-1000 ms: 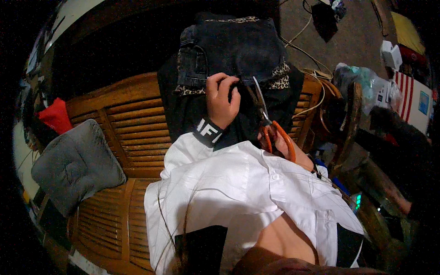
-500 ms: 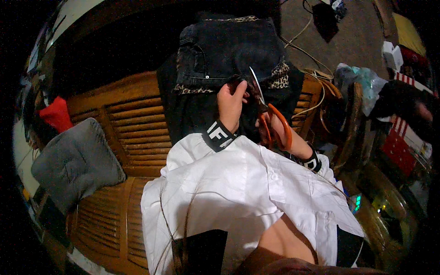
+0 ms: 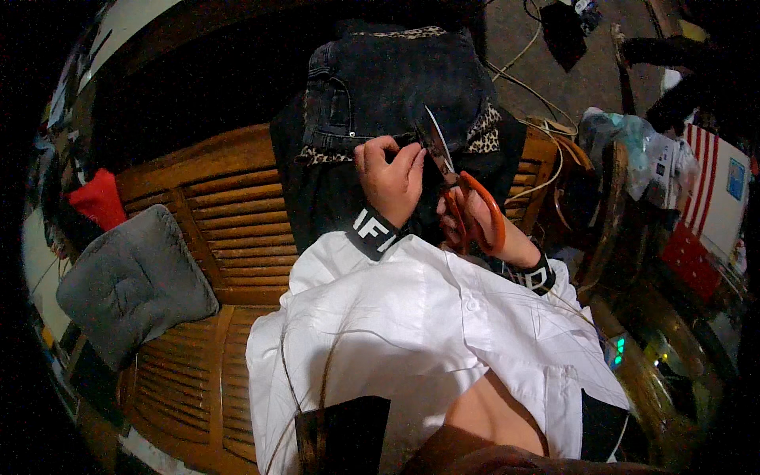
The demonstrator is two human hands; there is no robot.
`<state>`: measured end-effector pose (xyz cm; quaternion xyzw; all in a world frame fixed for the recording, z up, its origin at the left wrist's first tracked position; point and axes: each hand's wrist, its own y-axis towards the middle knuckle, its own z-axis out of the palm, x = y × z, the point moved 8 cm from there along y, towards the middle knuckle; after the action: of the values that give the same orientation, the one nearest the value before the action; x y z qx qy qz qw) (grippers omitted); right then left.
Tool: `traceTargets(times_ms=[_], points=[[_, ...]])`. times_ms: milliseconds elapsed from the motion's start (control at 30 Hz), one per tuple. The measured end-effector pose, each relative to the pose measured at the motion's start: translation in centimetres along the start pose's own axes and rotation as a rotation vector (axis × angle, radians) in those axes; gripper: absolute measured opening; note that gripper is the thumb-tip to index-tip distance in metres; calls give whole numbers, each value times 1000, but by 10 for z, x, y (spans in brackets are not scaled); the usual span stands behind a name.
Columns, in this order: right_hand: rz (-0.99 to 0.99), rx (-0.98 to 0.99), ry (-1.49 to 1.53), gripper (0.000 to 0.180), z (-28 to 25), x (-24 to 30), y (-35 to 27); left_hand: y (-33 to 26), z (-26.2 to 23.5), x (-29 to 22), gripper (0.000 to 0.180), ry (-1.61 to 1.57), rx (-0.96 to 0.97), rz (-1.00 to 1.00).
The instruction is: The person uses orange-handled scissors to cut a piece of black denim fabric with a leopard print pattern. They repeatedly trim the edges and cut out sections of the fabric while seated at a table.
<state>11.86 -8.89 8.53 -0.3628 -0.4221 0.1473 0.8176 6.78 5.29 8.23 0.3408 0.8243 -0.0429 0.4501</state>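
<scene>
Folded black denim jeans point(image 3: 388, 87) lie over my lap, with leopard-print cloth point(image 3: 484, 133) showing along their edges. My left hand point(image 3: 392, 180) is closed at the near edge of the jeans, its thumb and fingers pinched on the dark cloth there. Just right of those fingertips, the scissors point(image 3: 436, 136) point away from me with their blades slightly apart. Their orange handles are gripped by my right hand point(image 3: 473, 215), some of whose fingers are hidden behind the loops. Exactly what lies between the blades is too dark to make out.
I sit on a slatted wooden bench point(image 3: 241, 214) with a grey cushion point(image 3: 136, 277) and a red cloth point(image 3: 96, 199) at left. Cables point(image 3: 526, 89), a clear plastic bag point(image 3: 625, 146) and a red-and-white striped box point(image 3: 704, 190) are at right. A dark shape stands at far right.
My left hand has shifted slightly left and turned over more. The scissors have moved a little up and left. At far right, a dark shape has moved farther back, uncovering the striped box.
</scene>
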Motion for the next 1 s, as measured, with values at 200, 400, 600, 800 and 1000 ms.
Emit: traceTargets(times_ms=[200, 400, 600, 800, 1000], points=[[31, 53, -21, 52, -3, -9, -2, 5, -5, -9, 17, 85, -38, 181], [144, 66, -23, 54, -3, -20, -6, -2, 4, 1, 20, 81, 30, 202], [-4, -59, -132, 49, 2, 5, 7, 2, 3, -3, 18, 30, 10, 236], [-3, -132, -3, 46, 6, -13, 29, 9, 1, 1, 12, -61, -19, 212], [-1, -155, 168, 46, 11, -14, 41, 10, -1, -8, 12, -147, 71, 240]])
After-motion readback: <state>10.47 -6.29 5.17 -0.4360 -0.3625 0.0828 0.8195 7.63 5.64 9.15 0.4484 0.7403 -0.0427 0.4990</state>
